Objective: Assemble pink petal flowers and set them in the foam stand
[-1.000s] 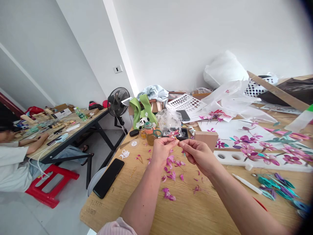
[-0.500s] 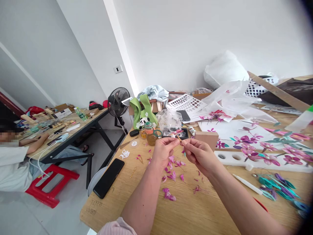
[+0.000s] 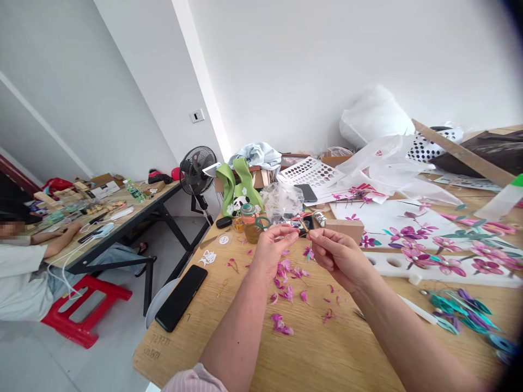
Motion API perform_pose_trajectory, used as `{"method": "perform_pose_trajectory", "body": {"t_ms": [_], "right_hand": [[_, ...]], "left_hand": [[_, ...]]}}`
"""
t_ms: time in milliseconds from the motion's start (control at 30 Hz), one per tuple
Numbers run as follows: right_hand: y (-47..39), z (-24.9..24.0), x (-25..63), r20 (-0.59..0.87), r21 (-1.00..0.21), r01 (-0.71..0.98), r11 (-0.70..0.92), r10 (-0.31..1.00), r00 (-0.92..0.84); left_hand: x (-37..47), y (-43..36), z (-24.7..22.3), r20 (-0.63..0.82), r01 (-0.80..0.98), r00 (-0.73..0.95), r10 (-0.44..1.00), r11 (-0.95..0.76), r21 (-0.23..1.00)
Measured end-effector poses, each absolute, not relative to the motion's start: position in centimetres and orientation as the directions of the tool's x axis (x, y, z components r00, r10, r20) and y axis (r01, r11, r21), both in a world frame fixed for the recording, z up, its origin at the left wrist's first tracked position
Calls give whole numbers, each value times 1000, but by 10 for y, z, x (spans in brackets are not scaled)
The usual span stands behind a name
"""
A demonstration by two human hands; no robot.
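Over the middle of the wooden table (image 3: 302, 354), my left hand (image 3: 274, 247) has its thumb and fingertips pinched together; what they hold is too small to name. Just to its right, my right hand (image 3: 337, 253) pinches a thin yellowish stem (image 3: 304, 224) between thumb and forefinger. A small gap separates the two hands. Purple-pink petals (image 3: 281, 324) lie scattered on the wood beneath them. Behind the hands are a jar of amber liquid (image 3: 252, 233) and a wooden block (image 3: 347, 230).
A black phone (image 3: 181, 298) lies at the left edge. Pink flowers (image 3: 414, 247) rest on white foam at right, near teal and purple ribbons (image 3: 466, 310). A fan (image 3: 199, 170) stands behind. A person (image 3: 24, 272) sits at another table.
My hands have moved slightly apart, my right hand shifting a little right. The thin stem now stands nearer upright between them.
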State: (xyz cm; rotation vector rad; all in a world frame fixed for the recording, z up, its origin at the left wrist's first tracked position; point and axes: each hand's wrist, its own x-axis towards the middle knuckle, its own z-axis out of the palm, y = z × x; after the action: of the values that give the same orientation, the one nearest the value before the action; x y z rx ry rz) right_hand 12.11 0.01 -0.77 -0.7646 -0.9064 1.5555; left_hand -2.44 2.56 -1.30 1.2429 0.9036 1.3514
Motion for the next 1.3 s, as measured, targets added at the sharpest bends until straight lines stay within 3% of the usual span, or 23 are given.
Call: {"method": "perform_pose_trajectory", "body": {"t_ms": [300,533,633,833,1000,1300], "right_hand": [[-1,-12,119,17,-959,-284,-25,989,-144],[-1,-10,119,9,-972,-236,-12,996,-89],[-3,-9,118,-23,-990,-135,-48,984,-179],[-4,-11,114,-46,-993,116,-8,942,-331],[-3,-12,113,-2,-982,182,58,950,-314],[-6,-20,108,22,-933,331,140,942,-334]], "left_hand": [[-13,20,-11,35,-454,112,993,20,891],[-12,22,-9,-84,-572,38,996,90,815],[-14,24,-10,-112,-612,37,993,112,783],[-17,28,-13,-103,-622,42,994,107,776],[-21,27,-10,-142,-583,30,989,133,802],[-21,20,-4,-141,-624,153,978,206,754]]}}
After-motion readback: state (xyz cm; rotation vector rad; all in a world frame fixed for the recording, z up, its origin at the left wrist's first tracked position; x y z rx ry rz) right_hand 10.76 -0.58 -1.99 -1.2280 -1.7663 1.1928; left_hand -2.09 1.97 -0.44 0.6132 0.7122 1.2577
